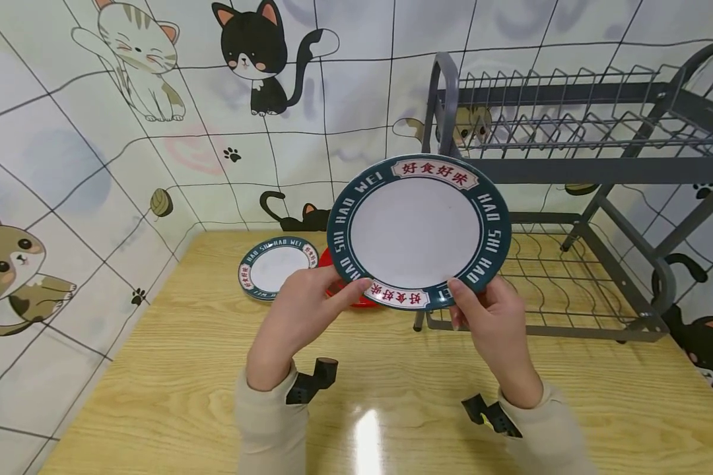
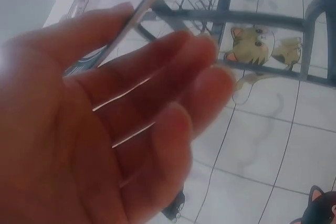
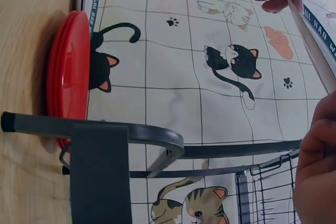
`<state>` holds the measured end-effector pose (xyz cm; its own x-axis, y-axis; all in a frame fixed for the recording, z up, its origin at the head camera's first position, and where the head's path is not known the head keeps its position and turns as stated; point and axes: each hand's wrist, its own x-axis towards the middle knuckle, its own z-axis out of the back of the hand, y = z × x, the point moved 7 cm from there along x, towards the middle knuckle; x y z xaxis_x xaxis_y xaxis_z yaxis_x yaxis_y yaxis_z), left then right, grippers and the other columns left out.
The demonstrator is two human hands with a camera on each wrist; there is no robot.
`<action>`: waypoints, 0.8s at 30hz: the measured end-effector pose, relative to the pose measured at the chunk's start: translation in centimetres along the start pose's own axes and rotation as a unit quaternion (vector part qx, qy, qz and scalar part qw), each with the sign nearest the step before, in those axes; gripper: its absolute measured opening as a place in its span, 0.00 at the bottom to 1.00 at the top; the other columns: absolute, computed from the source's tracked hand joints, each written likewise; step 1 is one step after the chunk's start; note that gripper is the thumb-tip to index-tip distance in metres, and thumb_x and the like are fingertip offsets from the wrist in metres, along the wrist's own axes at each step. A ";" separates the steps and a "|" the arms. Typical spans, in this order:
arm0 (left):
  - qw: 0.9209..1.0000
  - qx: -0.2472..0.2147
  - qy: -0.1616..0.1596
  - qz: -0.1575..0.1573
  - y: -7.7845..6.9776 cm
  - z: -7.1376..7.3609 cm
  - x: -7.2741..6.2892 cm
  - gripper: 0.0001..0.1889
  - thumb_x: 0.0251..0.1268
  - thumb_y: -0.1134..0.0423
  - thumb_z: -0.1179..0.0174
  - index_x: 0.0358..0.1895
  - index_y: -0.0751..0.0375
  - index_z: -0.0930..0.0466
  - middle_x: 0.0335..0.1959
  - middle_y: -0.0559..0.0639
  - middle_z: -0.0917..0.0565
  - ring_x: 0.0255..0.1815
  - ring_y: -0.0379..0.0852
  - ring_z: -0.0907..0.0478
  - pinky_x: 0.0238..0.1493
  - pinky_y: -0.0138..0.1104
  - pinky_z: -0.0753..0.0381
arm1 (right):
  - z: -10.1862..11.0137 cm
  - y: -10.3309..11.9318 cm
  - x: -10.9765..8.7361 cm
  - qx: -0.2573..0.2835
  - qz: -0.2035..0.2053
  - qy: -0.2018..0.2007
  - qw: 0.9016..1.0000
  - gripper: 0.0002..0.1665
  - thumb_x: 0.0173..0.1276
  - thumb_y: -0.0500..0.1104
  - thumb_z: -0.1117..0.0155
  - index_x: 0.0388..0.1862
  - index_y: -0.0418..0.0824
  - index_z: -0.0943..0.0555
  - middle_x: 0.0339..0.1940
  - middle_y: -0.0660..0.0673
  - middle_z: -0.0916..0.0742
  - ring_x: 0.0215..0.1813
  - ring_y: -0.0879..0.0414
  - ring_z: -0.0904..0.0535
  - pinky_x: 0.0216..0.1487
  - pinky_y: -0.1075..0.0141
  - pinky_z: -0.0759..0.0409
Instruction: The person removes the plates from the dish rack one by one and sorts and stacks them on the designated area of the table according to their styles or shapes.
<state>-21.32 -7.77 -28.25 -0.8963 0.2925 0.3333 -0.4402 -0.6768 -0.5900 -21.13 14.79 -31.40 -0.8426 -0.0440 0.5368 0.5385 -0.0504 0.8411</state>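
Note:
A white plate with a dark green lettered rim is held up off the table, its face tilted toward the head camera. My left hand pinches its lower left rim, thumb on the face and fingers behind. At the lower right rim, my right hand pinches it with the thumb in front. The left wrist view has the left hand close up, the plate's edge between thumb and fingers. In the right wrist view, part of the right hand grips the plate, seen nearly edge-on.
Another green-rimmed plate lies on the table at the back left. Beside it are stacked red plates, mostly hidden in the head view. A grey two-tier dish rack with wire shelves stands at the right, against the cat-patterned wall.

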 end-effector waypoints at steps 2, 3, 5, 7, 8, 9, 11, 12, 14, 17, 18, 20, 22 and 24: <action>1.000 -0.006 0.008 0.023 0.6 0.1 -0.2 0.17 0.59 0.39 0.51 0.31 0.47 0.21 0.19 0.38 0.23 0.23 0.37 0.30 0.25 0.33 0.30 | -0.6 -0.4 -0.1 -0.018 -0.020 0.017 0.999 0.07 0.65 0.33 0.46 0.41 0.35 0.28 0.18 0.40 0.25 0.17 0.55 0.30 0.15 0.68 0.28; 0.999 -0.011 0.015 0.036 1.0 0.2 -0.3 0.18 0.58 0.39 0.51 0.29 0.47 0.22 0.18 0.39 0.23 0.22 0.38 0.30 0.25 0.34 0.30 | -0.9 -0.7 -0.1 -0.024 -0.030 0.025 0.999 0.07 0.65 0.34 0.46 0.42 0.36 0.28 0.18 0.41 0.25 0.17 0.54 0.30 0.14 0.68 0.29; 0.998 -0.019 0.029 0.056 1.7 0.3 -0.5 0.19 0.58 0.38 0.51 0.27 0.48 0.22 0.20 0.40 0.22 0.23 0.39 0.28 0.27 0.35 0.29 | -1.5 -1.0 -0.1 -0.035 -0.054 0.044 0.997 0.09 0.65 0.36 0.46 0.44 0.38 0.29 0.19 0.42 0.25 0.17 0.53 0.31 0.14 0.67 0.30; 0.996 -0.023 0.041 0.070 2.3 0.5 -0.7 0.19 0.58 0.38 0.51 0.27 0.47 0.23 0.21 0.41 0.22 0.24 0.40 0.28 0.28 0.35 0.28 | -2.2 -1.3 -0.1 -0.038 -0.081 0.065 0.994 0.11 0.65 0.38 0.45 0.45 0.39 0.29 0.18 0.43 0.26 0.15 0.53 0.32 0.13 0.66 0.33; 0.996 -0.024 0.043 0.075 2.6 0.7 -0.8 0.19 0.58 0.38 0.52 0.27 0.47 0.23 0.20 0.41 0.22 0.24 0.40 0.28 0.28 0.35 0.28 | -2.6 -1.4 -0.1 -0.040 -0.094 0.076 0.992 0.12 0.65 0.39 0.45 0.47 0.40 0.29 0.16 0.44 0.26 0.14 0.53 0.33 0.12 0.65 0.35; 0.995 -0.026 0.045 0.080 2.9 0.8 -0.9 0.18 0.58 0.38 0.52 0.27 0.47 0.23 0.20 0.41 0.22 0.24 0.40 0.27 0.28 0.35 0.27 | -3.0 -1.3 0.0 -0.043 -0.105 0.087 0.990 0.13 0.65 0.40 0.44 0.48 0.41 0.29 0.15 0.44 0.27 0.13 0.54 0.34 0.11 0.65 0.35; 0.994 -0.033 0.046 0.088 3.4 1.2 -1.0 0.17 0.59 0.39 0.51 0.28 0.46 0.24 0.20 0.41 0.22 0.24 0.40 0.26 0.29 0.35 0.27 | -3.9 -1.1 0.0 -0.048 -0.117 0.116 0.985 0.14 0.65 0.41 0.45 0.49 0.42 0.30 0.12 0.45 0.28 0.11 0.54 0.35 0.10 0.65 0.35; 0.994 -0.036 0.044 0.093 3.7 1.3 -1.1 0.17 0.59 0.39 0.51 0.28 0.46 0.24 0.20 0.42 0.22 0.24 0.41 0.26 0.29 0.36 0.27 | -4.4 -1.0 0.0 -0.047 -0.120 0.127 0.984 0.14 0.65 0.41 0.45 0.49 0.43 0.30 0.11 0.45 0.28 0.10 0.53 0.35 0.09 0.65 0.36; 0.994 -0.034 0.034 0.099 4.1 1.8 -1.2 0.18 0.60 0.39 0.52 0.27 0.47 0.25 0.18 0.42 0.23 0.23 0.42 0.27 0.28 0.36 0.28 | -5.4 -0.6 0.1 -0.046 -0.119 0.143 0.981 0.12 0.66 0.42 0.45 0.47 0.44 0.29 0.10 0.44 0.28 0.09 0.52 0.35 0.08 0.64 0.35; 0.993 -0.025 0.008 0.116 4.7 2.6 -1.4 0.20 0.60 0.38 0.54 0.25 0.50 0.27 0.17 0.44 0.25 0.21 0.44 0.29 0.25 0.36 0.31 | -6.6 -0.5 0.4 -0.038 -0.115 0.137 0.983 0.07 0.65 0.43 0.45 0.37 0.41 0.29 0.10 0.43 0.26 0.10 0.49 0.33 0.08 0.62 0.34; 0.992 -0.023 -0.002 0.121 4.9 2.8 -1.5 0.21 0.60 0.37 0.55 0.25 0.50 0.27 0.17 0.45 0.25 0.21 0.44 0.31 0.24 0.36 0.32 | -7.0 -0.5 0.5 -0.030 -0.111 0.130 0.985 0.07 0.65 0.43 0.44 0.35 0.40 0.30 0.11 0.43 0.26 0.10 0.49 0.33 0.09 0.62 0.34; 0.991 -0.025 -0.023 0.133 5.3 3.3 -1.6 0.22 0.60 0.37 0.56 0.26 0.50 0.27 0.17 0.45 0.25 0.20 0.45 0.31 0.23 0.36 0.33 | -7.7 -0.5 0.7 -0.012 -0.110 0.115 0.987 0.09 0.64 0.42 0.43 0.32 0.38 0.31 0.12 0.42 0.25 0.12 0.47 0.32 0.10 0.63 0.33; 0.988 -0.035 -0.043 0.143 5.8 3.7 -1.8 0.21 0.60 0.37 0.56 0.29 0.50 0.26 0.17 0.46 0.25 0.19 0.45 0.31 0.22 0.37 0.32 | -8.5 -0.6 0.9 0.020 -0.110 0.104 0.988 0.09 0.64 0.41 0.42 0.33 0.36 0.30 0.14 0.41 0.25 0.14 0.45 0.32 0.11 0.64 0.33; 0.986 -0.043 -0.061 0.152 6.2 4.0 -1.9 0.21 0.60 0.37 0.56 0.31 0.50 0.26 0.16 0.47 0.25 0.18 0.46 0.30 0.21 0.37 0.32 | -9.2 -0.8 1.0 0.052 -0.113 0.099 0.987 0.09 0.64 0.40 0.42 0.35 0.35 0.30 0.17 0.40 0.24 0.15 0.45 0.32 0.12 0.66 0.33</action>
<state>-22.09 -15.22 -29.55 -0.9769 -0.0021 0.2138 -0.1593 -0.6598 -0.7344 -22.34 5.58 -32.12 -0.9172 -0.2377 0.3197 0.3241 0.0216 0.9458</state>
